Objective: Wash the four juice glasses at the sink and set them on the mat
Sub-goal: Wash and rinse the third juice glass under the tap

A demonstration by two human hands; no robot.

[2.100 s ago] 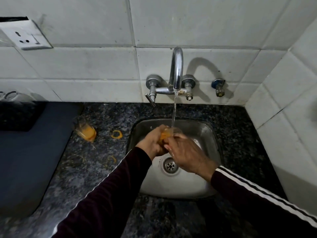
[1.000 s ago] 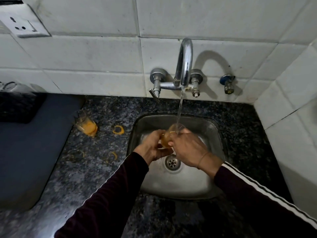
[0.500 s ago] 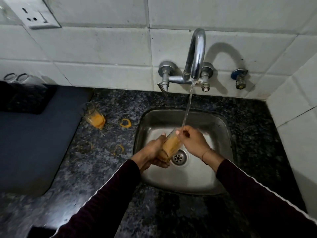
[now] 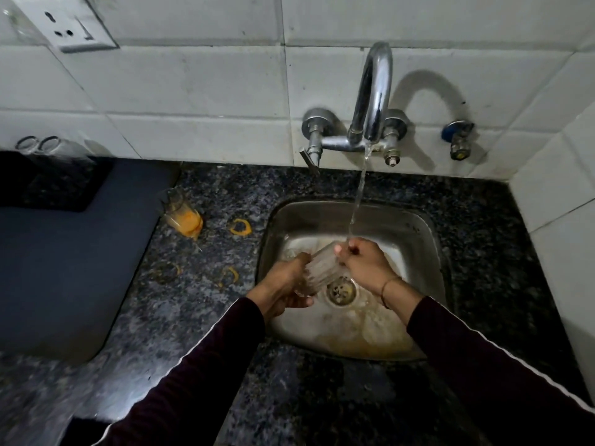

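Observation:
Over the steel sink [image 4: 421, 239], my left hand [image 4: 285, 286] grips the base of a clear ribbed juice glass [image 4: 320, 270], tilted with its mouth up and to the right. My right hand [image 4: 359, 263] pinches the glass at its rim, under the stream of water from the tap [image 4: 372, 94]. The glass looks clear now, and orange-tinted water lies on the sink floor. Another glass [image 4: 182, 212] with orange juice in its bottom stands on the counter left of the sink. Two upturned clear glasses [image 4: 42, 146] sit on the dark mat [image 4: 61, 188] at the back left.
Orange juice rings [image 4: 239, 226] mark the dark granite counter [image 4: 199, 294] between mat and sink. A blue-grey pad [image 4: 64, 268] covers the counter's left side. A wall socket [image 4: 72, 27] is at upper left, a blue-capped valve [image 4: 457, 140] right of the tap.
The orange liquid has left the held glass, which now looks clear, and tinted water has spread on the sink floor. My hands have stayed under the stream; the view shifted slightly.

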